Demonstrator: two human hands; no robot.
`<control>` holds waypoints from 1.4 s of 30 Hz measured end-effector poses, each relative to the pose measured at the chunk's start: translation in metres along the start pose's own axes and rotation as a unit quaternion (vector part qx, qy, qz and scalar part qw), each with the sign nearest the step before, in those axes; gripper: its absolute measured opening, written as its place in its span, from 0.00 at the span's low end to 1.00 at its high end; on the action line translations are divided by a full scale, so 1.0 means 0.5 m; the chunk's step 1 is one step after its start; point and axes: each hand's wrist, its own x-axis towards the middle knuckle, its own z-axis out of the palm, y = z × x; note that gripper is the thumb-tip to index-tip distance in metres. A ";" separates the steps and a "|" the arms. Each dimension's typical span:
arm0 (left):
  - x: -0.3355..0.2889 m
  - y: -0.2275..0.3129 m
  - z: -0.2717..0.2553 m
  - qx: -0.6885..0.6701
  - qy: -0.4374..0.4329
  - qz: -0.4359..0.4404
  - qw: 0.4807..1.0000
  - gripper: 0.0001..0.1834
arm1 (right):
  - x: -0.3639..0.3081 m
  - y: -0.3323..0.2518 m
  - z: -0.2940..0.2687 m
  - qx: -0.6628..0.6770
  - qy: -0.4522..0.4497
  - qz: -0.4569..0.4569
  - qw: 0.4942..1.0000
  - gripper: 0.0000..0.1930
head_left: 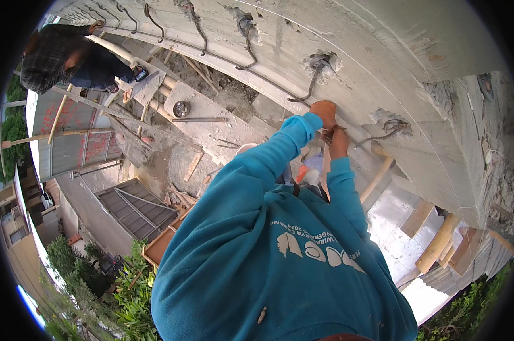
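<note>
Two hands (332, 126), six bent rebars (315, 77)

White printed lettering and a white logo (319, 250) run across the back of the teal hooded sweatshirt (251, 267) that fills the lower middle of the view. At the left, red painted markings (69, 116) cover grey sheet-metal panels (69, 149) below the scaffold. No packages or screens show anywhere in view.
</note>
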 end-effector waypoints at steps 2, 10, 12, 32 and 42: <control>0.003 -0.018 -0.008 0.028 0.000 0.032 0.999 0.15 | -0.029 -0.006 0.005 -0.002 -0.039 -0.008 0.999 0.13; -0.102 -0.120 0.011 -0.396 0.111 -0.165 0.896 0.21 | -0.192 -0.087 -0.026 -0.463 -0.093 -0.250 0.846 0.09; -0.127 -0.121 0.050 -0.440 0.083 -0.187 0.874 0.20 | -0.220 -0.134 -0.002 -0.512 -0.082 -0.455 0.724 0.09; -0.084 -0.028 0.182 -0.648 0.161 -0.166 0.726 0.13 | -0.089 -0.110 0.026 -0.665 -0.006 -0.421 0.616 0.11; -0.092 -0.012 0.180 -0.713 0.153 -0.169 0.663 0.10 | -0.064 -0.063 0.032 -0.566 0.091 -0.342 0.745 0.11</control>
